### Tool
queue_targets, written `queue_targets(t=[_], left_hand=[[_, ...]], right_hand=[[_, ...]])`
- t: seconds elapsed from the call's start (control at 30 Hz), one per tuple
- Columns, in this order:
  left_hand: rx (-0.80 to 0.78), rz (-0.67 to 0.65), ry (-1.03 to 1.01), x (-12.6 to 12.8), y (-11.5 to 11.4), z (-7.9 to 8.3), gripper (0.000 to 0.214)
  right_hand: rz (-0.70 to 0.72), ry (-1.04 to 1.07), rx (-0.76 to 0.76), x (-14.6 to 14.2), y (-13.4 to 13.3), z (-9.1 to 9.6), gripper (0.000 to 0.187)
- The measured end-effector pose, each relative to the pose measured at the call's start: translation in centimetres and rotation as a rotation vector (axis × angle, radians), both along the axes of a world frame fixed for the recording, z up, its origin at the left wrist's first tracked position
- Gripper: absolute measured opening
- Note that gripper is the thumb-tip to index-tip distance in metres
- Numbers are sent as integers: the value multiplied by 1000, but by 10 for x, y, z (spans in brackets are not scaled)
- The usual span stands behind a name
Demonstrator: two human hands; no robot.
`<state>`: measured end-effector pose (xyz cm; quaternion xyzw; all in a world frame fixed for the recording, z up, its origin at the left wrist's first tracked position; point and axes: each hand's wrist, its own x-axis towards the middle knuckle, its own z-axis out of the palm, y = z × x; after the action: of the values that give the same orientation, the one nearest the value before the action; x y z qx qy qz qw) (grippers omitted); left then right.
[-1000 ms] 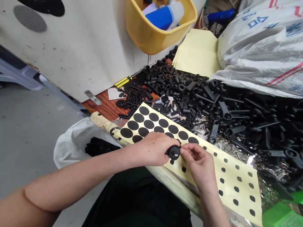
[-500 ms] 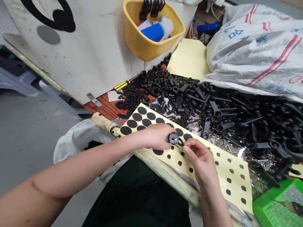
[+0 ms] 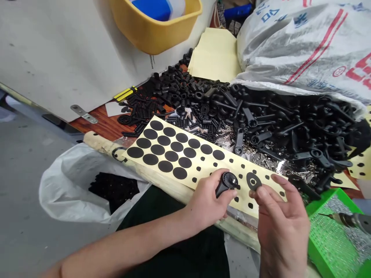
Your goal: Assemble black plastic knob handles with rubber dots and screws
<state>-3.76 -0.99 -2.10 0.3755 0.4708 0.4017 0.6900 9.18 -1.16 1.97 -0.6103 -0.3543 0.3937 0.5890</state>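
My left hand [image 3: 207, 200] is closed round a black plastic handle part [image 3: 226, 182], its round head facing up over the yellow sticker sheet [image 3: 174, 154]. My right hand [image 3: 279, 216] pinches a black round sticker [image 3: 253, 181] between thumb and fingertip, held just to the right of the part's head. The sheet carries several large black discs at its left end and small black dots where discs have been peeled away.
A big heap of black plastic handles [image 3: 290, 123] and small black tubes [image 3: 174, 87] covers the table behind the sheet. A white woven sack [image 3: 304, 46] lies at the back right, a yellow bin [image 3: 153, 27] hangs above, a green basket [image 3: 333, 235] sits at right, a white bag [image 3: 87, 185] of black parts at left.
Both hands have moved right along the sheet. My right hand has peeled a black round sticker off and lifted it; it now holds the sticker beside the part.
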Motion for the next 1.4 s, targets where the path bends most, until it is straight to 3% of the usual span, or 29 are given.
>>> queue_targets(t=[0.23,0.63,1.4], left_hand=[[239,108,207,4,-1,-2,28],[248,72,310,5,-1,-5,25],[256,73,376,6,-2,-8,29]], right_hand=[[74,45,-70,-3,4,-15,55],[227,12,-83,2,9,-27,49],[215,-23,-86,4,11,-31,47]])
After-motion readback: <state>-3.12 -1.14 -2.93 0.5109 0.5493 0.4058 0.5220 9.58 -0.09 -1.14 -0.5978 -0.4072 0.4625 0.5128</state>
